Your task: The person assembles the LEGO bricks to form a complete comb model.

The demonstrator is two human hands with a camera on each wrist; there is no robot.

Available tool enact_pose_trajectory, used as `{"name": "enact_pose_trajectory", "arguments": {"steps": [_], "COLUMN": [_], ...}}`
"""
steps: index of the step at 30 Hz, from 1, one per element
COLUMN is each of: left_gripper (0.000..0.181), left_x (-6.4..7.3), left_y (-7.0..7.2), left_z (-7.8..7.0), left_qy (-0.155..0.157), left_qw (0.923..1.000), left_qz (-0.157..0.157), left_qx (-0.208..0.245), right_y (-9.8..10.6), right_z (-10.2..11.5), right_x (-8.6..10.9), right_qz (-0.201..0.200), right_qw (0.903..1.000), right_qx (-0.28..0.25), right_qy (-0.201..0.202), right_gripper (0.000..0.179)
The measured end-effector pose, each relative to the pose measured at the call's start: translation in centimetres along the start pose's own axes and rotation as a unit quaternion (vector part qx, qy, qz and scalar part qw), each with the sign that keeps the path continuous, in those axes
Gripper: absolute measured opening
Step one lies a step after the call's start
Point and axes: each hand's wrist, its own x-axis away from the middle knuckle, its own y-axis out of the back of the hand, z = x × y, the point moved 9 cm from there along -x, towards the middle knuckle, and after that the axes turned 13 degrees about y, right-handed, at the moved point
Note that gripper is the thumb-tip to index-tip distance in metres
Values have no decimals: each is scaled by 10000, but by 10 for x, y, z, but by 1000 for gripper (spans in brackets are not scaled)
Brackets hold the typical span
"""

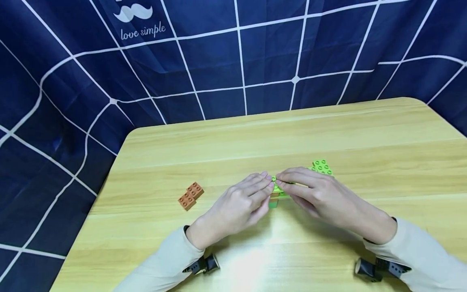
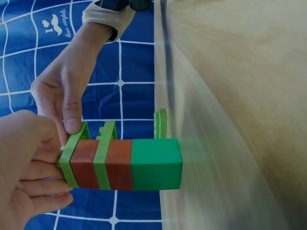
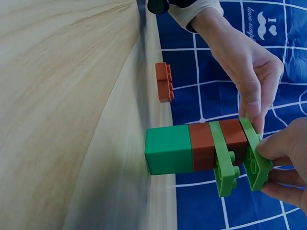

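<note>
Head view: the brick tower (image 1: 274, 195) at centre is largely covered by the left hand (image 1: 237, 200) and right hand (image 1: 322, 196); lime bricks (image 1: 322, 166) right of centre are partly hidden. The sleeves (image 1: 164, 259) are cropped by the lower edge, the printed emblem (image 1: 133, 13) by the upper.

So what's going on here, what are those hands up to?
A person's left hand and right hand meet at a small tower of toy bricks standing on a wooden table. Both have fingers on the top lime-green plate. Beneath it come a brown brick, another lime-green plate, a second brown brick and a dark green block at the bottom. Two more brown bricks lie off to the left, and more lime-green pieces past the right hand.
</note>
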Motion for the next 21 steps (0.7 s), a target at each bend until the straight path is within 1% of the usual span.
{"name": "enact_pose_trajectory", "arguments": {"steps": [7,11,14,19,21], "left_gripper": [24,24,24,22,21], "left_x": [0,0,-1,-3,-3], "left_y": [-1,-1,1,2,1], "left_z": [2,4,4,9,10], "left_qy": [93,68,40,144,167], "left_qw": [9999,9998,9997,9985,9983], "left_qz": [34,34,-16,-98,-131], "left_qx": [132,202,244,515,541], "right_y": [-1,1,2,2,1], "right_z": [2,1,0,0,0], "right_x": [0,-1,-2,-2,-2], "right_qz": [-19,-87,-172,-301,-292], "right_qw": [10000,9998,9995,9989,9990], "right_qx": [3,-74,-149,-189,-185], "right_qy": [89,181,235,307,288], "right_gripper": [44,42,41,39,39]}}
